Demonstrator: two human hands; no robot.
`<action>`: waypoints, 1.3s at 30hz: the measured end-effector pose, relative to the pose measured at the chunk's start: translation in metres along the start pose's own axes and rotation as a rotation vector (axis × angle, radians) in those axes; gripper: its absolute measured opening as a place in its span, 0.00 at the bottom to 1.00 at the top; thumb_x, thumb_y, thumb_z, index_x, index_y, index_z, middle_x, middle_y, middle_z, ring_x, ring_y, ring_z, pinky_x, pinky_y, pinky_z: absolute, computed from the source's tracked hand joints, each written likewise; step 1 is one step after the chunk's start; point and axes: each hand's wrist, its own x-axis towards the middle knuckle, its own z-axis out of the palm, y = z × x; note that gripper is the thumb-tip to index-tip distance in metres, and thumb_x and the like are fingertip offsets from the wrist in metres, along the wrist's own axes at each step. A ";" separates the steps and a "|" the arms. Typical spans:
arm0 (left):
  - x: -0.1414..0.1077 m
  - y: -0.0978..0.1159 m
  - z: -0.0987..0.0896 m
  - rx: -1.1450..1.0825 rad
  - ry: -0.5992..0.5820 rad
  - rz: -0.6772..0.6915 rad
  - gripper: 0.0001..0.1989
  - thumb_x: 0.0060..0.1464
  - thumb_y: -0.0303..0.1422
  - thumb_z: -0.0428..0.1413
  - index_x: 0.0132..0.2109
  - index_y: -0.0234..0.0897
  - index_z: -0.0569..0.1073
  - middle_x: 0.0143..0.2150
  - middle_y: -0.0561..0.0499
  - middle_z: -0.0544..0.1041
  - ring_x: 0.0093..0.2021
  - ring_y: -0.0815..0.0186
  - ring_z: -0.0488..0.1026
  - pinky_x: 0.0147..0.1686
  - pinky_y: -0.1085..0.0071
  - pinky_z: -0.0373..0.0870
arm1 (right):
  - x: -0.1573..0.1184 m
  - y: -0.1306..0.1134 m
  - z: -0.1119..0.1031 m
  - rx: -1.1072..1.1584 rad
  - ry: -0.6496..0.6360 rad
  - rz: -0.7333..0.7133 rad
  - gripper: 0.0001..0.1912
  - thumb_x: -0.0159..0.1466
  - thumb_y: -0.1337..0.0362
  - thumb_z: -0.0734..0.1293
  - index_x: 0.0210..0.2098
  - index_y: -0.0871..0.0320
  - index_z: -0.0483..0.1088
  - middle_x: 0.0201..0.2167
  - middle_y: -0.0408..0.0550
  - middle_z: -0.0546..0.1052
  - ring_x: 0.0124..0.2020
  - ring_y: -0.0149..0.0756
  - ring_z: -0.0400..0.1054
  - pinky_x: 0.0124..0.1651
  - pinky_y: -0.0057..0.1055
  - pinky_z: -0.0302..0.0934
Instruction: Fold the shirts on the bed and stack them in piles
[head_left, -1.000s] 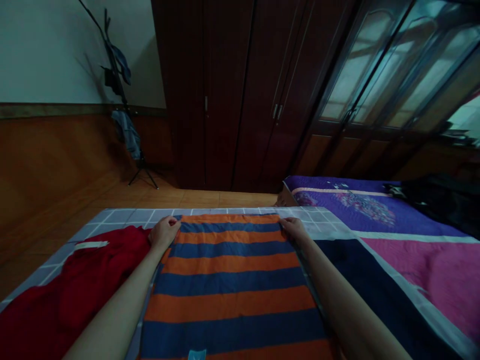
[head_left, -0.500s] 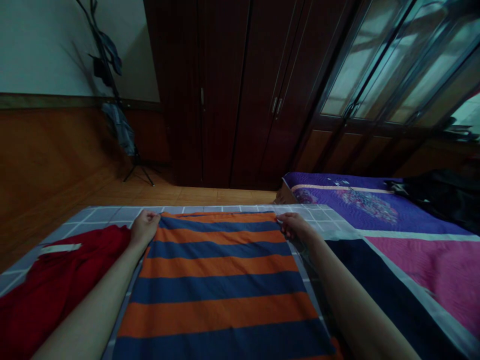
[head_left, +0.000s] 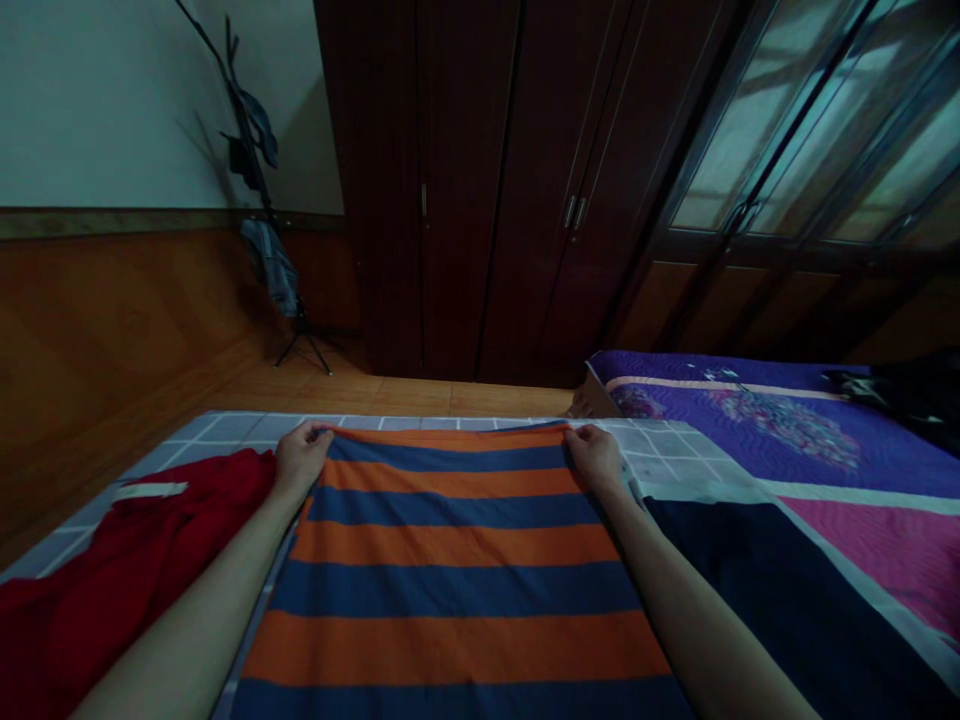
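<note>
A cloth garment with wide orange and blue stripes [head_left: 457,545] lies spread in front of me, its near end cut off by the bottom of the view. My left hand [head_left: 301,458] pinches its far left corner. At the far right corner, my right hand [head_left: 595,458] is closed on the fabric. The far edge runs fairly straight between both hands. Left of my left forearm lies a crumpled red garment [head_left: 165,540] with a white strip on it. To the right of my right forearm is a dark navy cloth [head_left: 757,570].
Everything rests on a grey checked cover [head_left: 660,445]. Beyond it stand a dark wooden wardrobe [head_left: 465,200] and a coat rack [head_left: 259,180] with clothes. On the right is a purple and pink bedspread [head_left: 697,385] with a black item [head_left: 915,395] on it.
The view has turned slightly left, so things sit further right. My right hand has shifted its hold at the far right corner, its back now facing me. The left hand keeps its pinch.
</note>
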 end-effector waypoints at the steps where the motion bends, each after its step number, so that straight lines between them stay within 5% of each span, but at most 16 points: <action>1: 0.000 -0.001 0.000 0.011 0.027 0.000 0.16 0.51 0.36 0.47 0.41 0.34 0.74 0.34 0.48 0.79 0.34 0.61 0.75 0.32 0.72 0.69 | 0.000 0.000 0.000 -0.014 0.026 -0.001 0.15 0.62 0.57 0.61 0.33 0.59 0.75 0.31 0.53 0.78 0.36 0.40 0.71 0.33 0.28 0.57; 10: -0.007 0.003 0.002 0.174 0.034 0.132 0.14 0.55 0.33 0.47 0.43 0.38 0.76 0.41 0.48 0.80 0.42 0.60 0.76 0.42 0.68 0.69 | -0.004 -0.005 -0.004 -0.163 0.051 -0.007 0.18 0.64 0.54 0.59 0.36 0.58 0.75 0.34 0.53 0.78 0.38 0.43 0.72 0.35 0.31 0.58; 18: -0.017 0.013 -0.001 0.384 -0.122 0.372 0.12 0.55 0.34 0.52 0.43 0.38 0.77 0.42 0.45 0.75 0.46 0.57 0.71 0.48 0.65 0.67 | -0.010 -0.010 -0.003 -0.308 0.006 -0.007 0.18 0.63 0.53 0.59 0.39 0.56 0.76 0.35 0.58 0.77 0.41 0.51 0.71 0.39 0.39 0.61; 25: -0.017 0.013 -0.002 0.504 -0.085 0.374 0.21 0.58 0.28 0.46 0.58 0.34 0.67 0.54 0.42 0.69 0.53 0.59 0.67 0.53 0.66 0.63 | -0.004 -0.007 -0.004 -0.318 -0.031 -0.009 0.20 0.63 0.50 0.59 0.41 0.54 0.75 0.37 0.57 0.77 0.42 0.50 0.71 0.39 0.38 0.61; 29: -0.017 0.011 -0.007 0.578 -0.114 0.370 0.18 0.60 0.31 0.46 0.54 0.36 0.71 0.52 0.42 0.72 0.52 0.54 0.67 0.51 0.59 0.64 | -0.003 -0.006 -0.005 -0.318 -0.046 -0.028 0.20 0.63 0.50 0.59 0.40 0.54 0.76 0.36 0.56 0.78 0.41 0.49 0.72 0.38 0.37 0.61; 34: -0.035 0.043 -0.010 0.617 -0.121 0.418 0.21 0.61 0.38 0.47 0.59 0.37 0.67 0.61 0.40 0.65 0.62 0.50 0.56 0.59 0.52 0.53 | -0.008 -0.010 -0.003 -0.342 -0.032 -0.048 0.20 0.64 0.51 0.58 0.40 0.56 0.76 0.36 0.59 0.77 0.41 0.50 0.71 0.39 0.39 0.61; 36: -0.053 0.065 -0.005 0.571 -0.233 0.549 0.25 0.61 0.42 0.46 0.63 0.37 0.61 0.66 0.43 0.59 0.66 0.54 0.49 0.63 0.57 0.46 | -0.009 -0.010 -0.003 -0.344 -0.031 -0.053 0.20 0.64 0.51 0.58 0.40 0.56 0.76 0.35 0.58 0.77 0.40 0.50 0.71 0.39 0.38 0.61; 39: -0.078 0.086 0.009 0.427 -0.626 0.829 0.30 0.62 0.48 0.43 0.67 0.43 0.52 0.69 0.50 0.51 0.68 0.61 0.44 0.65 0.61 0.40 | -0.007 -0.008 -0.002 -0.346 -0.031 -0.060 0.20 0.64 0.51 0.59 0.40 0.56 0.76 0.35 0.58 0.77 0.40 0.50 0.72 0.38 0.38 0.61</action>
